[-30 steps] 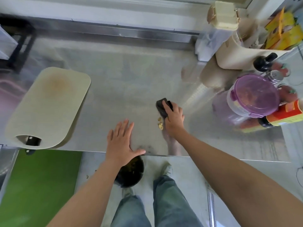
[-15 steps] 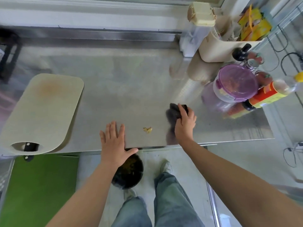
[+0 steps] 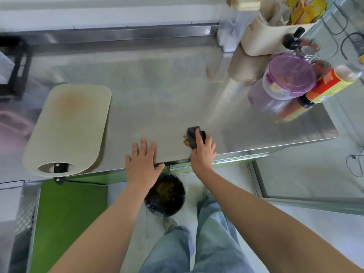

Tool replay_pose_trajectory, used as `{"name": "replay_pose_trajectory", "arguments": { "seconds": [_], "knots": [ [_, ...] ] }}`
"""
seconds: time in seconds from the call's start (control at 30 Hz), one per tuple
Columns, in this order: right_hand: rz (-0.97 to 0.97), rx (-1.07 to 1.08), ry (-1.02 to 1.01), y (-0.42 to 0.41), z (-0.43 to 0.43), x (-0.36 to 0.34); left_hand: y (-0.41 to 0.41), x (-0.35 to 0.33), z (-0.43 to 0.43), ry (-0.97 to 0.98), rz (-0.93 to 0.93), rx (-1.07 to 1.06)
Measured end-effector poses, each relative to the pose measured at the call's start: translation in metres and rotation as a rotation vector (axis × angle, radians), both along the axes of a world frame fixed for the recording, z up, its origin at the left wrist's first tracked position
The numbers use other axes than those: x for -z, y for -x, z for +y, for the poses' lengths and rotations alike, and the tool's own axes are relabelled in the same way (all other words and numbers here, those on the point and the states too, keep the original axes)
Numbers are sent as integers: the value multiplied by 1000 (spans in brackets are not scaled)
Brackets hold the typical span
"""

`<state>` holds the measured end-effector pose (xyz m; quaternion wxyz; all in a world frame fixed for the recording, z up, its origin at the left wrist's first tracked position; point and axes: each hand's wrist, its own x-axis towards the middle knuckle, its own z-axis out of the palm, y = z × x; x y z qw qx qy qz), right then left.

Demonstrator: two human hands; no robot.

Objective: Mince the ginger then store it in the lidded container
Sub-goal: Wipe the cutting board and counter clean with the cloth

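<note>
**Head view, cleaning the surface.** Your left hand [image 3: 141, 164] lay palm down at the near edge of the brushed stainless-steel surface [image 3: 157, 91]. Its fingers [image 3: 143, 146] were straight and spread, holding nothing, and the thumb reached past the edge. Below that edge, on the floor, stood a round black bin [image 3: 173, 203] with yellow-brown scraps inside.

Your right hand [image 3: 203, 152] gripped a dark grey rectangular pad [image 3: 192, 134]. The fingers were curled over its top and pressed it to the surface near the front edge. Whether the pad was sponge or cloth could not be told. A small heap of yellowish ginger scraps [image 3: 185, 140] lay against the pad's left side.

The round clear plastic container [image 3: 275, 91] stood at the right rear of the surface with its translucent purple clip lid [image 3: 289, 75] on, well apart from both hands. Pale yellow matter showed through its wall. Just beside it on the right was a bottle with an orange-red label [image 3: 327, 85]. Behind it was a cream-coloured tub [image 3: 275, 40].

A pale beige plastic cutting board [image 3: 69, 127] with rounded corners lay on the left of the surface. It bore an orange-brown stain near its far end, and a black handle [image 3: 58, 168] showed through its oval grip hole. A green mat [image 3: 69, 213] covered the floor at lower left.
</note>
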<state>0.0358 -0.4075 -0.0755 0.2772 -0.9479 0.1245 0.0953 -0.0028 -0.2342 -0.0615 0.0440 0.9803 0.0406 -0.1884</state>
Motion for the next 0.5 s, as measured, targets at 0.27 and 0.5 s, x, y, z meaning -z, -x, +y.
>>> {"name": "replay_pose_trajectory", "arguments": {
  "seconds": [0.27, 0.5],
  "knots": [
    [9, 190, 31, -29, -29, -13, 15, 1, 28, 10, -45, -128],
    [33, -170, 44, -33, 16, -4, 13, 5, 37, 76, -43, -128]
  ]
}}
